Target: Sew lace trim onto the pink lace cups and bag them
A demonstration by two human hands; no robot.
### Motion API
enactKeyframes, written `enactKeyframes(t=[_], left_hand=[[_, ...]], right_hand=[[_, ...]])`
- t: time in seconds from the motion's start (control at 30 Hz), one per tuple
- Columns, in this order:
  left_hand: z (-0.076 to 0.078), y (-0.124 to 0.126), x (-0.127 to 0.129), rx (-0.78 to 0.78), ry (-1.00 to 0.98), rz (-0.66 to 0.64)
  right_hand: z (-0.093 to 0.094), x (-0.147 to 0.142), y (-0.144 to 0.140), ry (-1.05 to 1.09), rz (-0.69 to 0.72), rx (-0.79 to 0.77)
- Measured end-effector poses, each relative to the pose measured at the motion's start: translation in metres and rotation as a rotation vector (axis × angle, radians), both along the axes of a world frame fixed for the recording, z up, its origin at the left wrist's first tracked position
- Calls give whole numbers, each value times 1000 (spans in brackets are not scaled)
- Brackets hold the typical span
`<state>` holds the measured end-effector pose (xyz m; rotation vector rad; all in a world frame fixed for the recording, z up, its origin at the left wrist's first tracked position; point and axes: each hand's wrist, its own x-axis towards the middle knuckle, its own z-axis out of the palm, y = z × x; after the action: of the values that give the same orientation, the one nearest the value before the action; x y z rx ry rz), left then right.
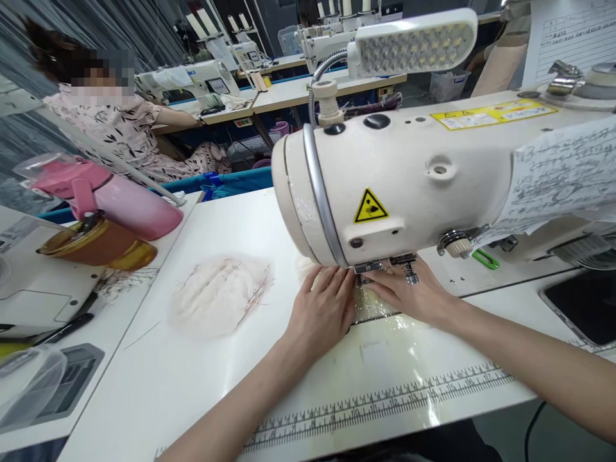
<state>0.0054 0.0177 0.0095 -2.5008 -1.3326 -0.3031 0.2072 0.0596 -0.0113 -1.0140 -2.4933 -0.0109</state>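
Both our hands lie flat, fingers together, left hand (321, 307) and right hand (409, 294) pressing the pale fabric piece (366, 303) under the sewing machine (385, 179) head; fingertips this near risk a needle strike.

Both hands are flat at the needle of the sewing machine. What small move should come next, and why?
Probably feed the pale fabric piece slowly backward under the presser foot. The left hand and right hand already press it flat on either side, under the sewing machine head.
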Motion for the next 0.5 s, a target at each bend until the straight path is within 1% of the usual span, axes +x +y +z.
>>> enactKeyframes(t=[0.2, 0.37, 0.5], left_hand=[[0, -1, -1, -23, 31, 26], [-2, -3, -1, -9, 21, 33], [2, -9, 2, 43, 32, 52]], right_hand=[[3, 2, 5, 234, -40, -7], [4, 4, 7, 332, -55, -129], [7, 5, 6, 372, -37, -119]])
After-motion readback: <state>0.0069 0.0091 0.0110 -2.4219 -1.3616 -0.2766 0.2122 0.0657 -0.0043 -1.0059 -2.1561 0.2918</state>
